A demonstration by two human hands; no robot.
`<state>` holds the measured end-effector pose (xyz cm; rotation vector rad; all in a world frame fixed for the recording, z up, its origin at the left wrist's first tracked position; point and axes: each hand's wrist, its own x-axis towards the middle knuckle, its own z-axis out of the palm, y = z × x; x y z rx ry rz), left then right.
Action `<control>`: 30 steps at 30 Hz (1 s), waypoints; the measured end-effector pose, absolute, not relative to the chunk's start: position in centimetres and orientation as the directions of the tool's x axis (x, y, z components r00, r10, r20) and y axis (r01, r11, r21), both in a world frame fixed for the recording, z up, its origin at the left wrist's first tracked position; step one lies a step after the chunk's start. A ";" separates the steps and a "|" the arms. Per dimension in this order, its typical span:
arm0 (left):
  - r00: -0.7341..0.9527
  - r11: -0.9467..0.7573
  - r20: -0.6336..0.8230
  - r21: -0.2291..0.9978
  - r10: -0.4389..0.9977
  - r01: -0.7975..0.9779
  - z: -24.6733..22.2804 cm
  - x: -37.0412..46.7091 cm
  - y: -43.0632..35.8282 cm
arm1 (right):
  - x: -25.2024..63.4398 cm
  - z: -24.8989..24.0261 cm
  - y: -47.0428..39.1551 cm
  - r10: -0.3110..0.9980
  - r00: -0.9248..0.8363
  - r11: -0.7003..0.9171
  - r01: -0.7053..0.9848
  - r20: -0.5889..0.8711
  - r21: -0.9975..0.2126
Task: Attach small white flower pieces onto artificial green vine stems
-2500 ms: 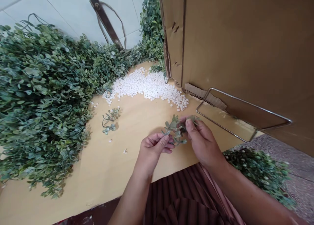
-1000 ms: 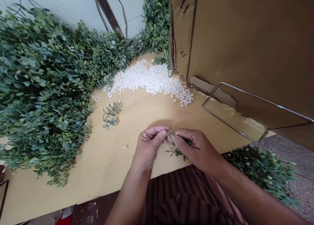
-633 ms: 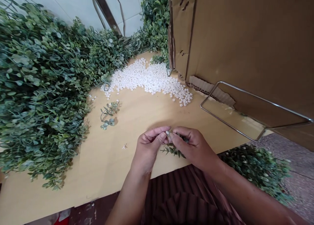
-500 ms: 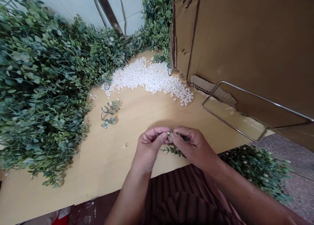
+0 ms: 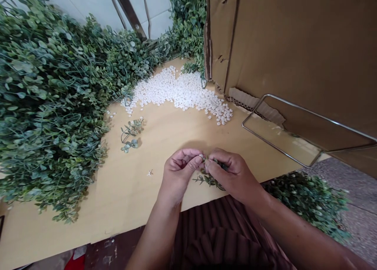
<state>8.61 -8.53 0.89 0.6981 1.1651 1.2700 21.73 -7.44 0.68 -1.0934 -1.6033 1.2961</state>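
Note:
Both my hands meet above the near edge of the table. My right hand pinches the stem of a green leafy sprig, whose leaves hang below the palm and fingers. Thumb and forefinger of my left hand are closed at the stem's tip, on a small pale piece that is mostly covered by the fingertips. Whether that piece sits on the stem, I cannot tell. To the left lie a loose sprig and a tiny white branched bit.
A heap of small white pieces spreads across the table's back. Piled leafy sprigs fill the left side. On the right stand a big cardboard box and a bent metal wire frame. More greenery lies below the table's right edge.
My fingertips have parted slightly at the stem's tip, the left hand shifting a little leftward. The right hand still has the sprig. The whole view has moved very slightly.

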 end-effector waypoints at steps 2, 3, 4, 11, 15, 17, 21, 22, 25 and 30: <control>-0.114 0.223 -0.276 0.913 0.954 -0.341 0.8 8.5 -8.6 | 21.7 0.7 -7.5 0.950 -0.310 0.101 0.152 0.050 -0.983; -0.117 0.228 -0.281 0.914 0.953 -0.335 0.8 8.5 -8.7 | 21.7 0.7 -7.5 0.951 -0.305 0.098 0.156 0.046 -0.983; -0.118 0.234 -0.286 0.914 0.951 -0.331 0.7 8.4 -8.7 | 21.7 0.7 -7.5 0.952 -0.302 0.093 0.158 0.042 -0.983; -0.090 0.277 -0.326 0.895 0.941 -0.349 0.7 8.1 -8.8 | 21.7 0.7 -7.4 0.954 -0.298 0.080 0.153 0.031 -0.985; -0.071 0.282 -0.326 0.891 0.943 -0.357 0.7 8.0 -8.7 | 21.7 0.6 -7.4 0.955 -0.296 0.083 0.151 0.035 -0.985; -0.064 0.283 -0.327 0.889 0.943 -0.360 0.7 8.0 -8.7 | 21.7 0.7 -7.4 0.955 -0.293 0.079 0.148 0.032 -0.986; -0.054 0.292 -0.331 0.887 0.942 -0.358 0.8 8.0 -8.6 | 21.7 0.9 -7.3 0.954 -0.299 0.072 0.138 0.028 -0.988; -0.052 0.293 -0.331 0.889 0.942 -0.352 0.8 8.0 -8.6 | 21.7 0.9 -7.3 0.954 -0.300 0.067 0.137 0.023 -0.988; -0.043 0.292 -0.323 0.898 0.945 -0.330 0.7 8.0 -8.5 | 21.7 0.9 -7.4 0.955 -0.297 0.051 0.147 0.005 -0.988; -0.029 0.287 -0.309 0.911 0.951 -0.295 0.8 8.0 -8.4 | 21.7 0.6 -7.6 0.955 -0.296 0.078 0.178 0.023 -0.981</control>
